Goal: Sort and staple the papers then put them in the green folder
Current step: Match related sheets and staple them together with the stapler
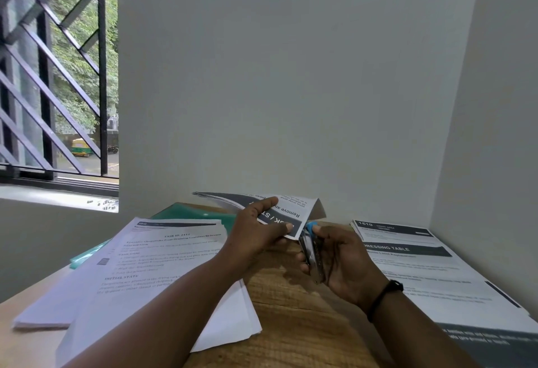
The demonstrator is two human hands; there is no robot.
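- two stacks flank the hands: loose papers (163,268) at 8 o'clock, over the green folder (192,212) at 10.
- left hand (256,230) pinches a lifted sheaf (279,210) at centre; keep edges flush.
- right hand (340,260) curls round the stapler (312,251); seat the corner fully, i judge, then squeeze.
- sorted pile (422,265) lies at 3.

Papers, stapler and green folder at the wall corner

Printed sheaf (286,212) lifted, its corner at the blue-tipped metal stapler (312,251); green folder (192,212) lies flat under a paper stack (163,274).
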